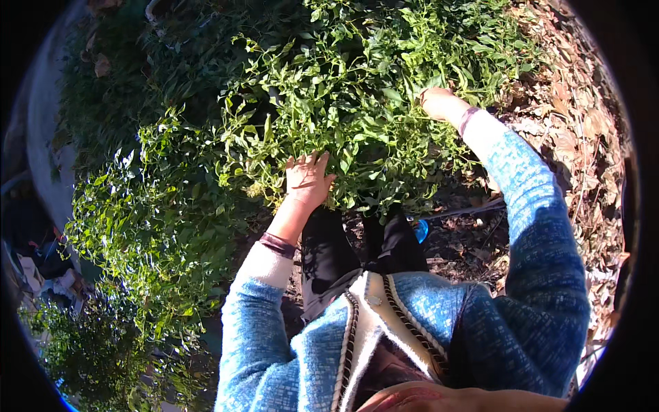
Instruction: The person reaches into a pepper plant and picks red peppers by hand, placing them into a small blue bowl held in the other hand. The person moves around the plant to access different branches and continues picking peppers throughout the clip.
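Observation:
Leafy green plants [329,108] stand thick before me, lit by the sun. My left hand [309,177] lies palm down against their near edge, its fingers spread among the leaves and the thumb apart. Farther out to the right, my right hand [436,101] reaches into the foliage at the right side of the plants. Its fingers are partly hidden by leaves, so whether it grips a stem cannot be seen. Both wrists show dark cuffs beyond the blue and white sleeves.
Dry fallen leaves [582,123] cover the ground at the right. A blue plastic object [420,230] lies by my dark trousers, near a thin pole or pipe [463,210]. More greenery [170,206] grows at the left, with mixed clutter [56,283] beyond it.

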`<state>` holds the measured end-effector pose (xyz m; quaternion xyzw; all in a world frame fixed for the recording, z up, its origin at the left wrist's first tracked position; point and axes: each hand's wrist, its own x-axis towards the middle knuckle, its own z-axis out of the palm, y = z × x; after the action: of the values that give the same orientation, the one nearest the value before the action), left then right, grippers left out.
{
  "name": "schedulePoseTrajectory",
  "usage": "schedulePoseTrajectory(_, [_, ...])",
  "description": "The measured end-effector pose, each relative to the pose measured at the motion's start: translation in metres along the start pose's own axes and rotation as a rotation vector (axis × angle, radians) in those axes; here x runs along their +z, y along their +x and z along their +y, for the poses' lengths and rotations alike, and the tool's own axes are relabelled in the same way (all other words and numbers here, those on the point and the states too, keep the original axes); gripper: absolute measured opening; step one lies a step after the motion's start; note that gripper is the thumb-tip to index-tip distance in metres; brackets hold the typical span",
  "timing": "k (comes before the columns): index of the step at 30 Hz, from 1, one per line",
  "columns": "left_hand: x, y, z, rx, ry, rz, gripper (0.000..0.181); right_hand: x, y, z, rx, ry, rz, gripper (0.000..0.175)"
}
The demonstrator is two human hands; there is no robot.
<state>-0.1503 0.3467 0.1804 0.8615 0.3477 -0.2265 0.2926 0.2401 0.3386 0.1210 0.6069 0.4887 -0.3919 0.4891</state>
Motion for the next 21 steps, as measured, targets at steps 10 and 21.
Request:
schedulePoseTrajectory(10, [-0.097, 0.136, 0.044, 0.376, -0.004, 0.430, 0.023, 0.063, -0.041, -0.054, -0.001, 0.112, 0.301, 0.049])
schedulePoseTrajectory(21, [-0.080, 0.210, 0.001, -0.184, 0.638, -0.598, 0.107, 0.065, -0.036, -0.043, -0.055, 0.295, 0.359, 0.033])
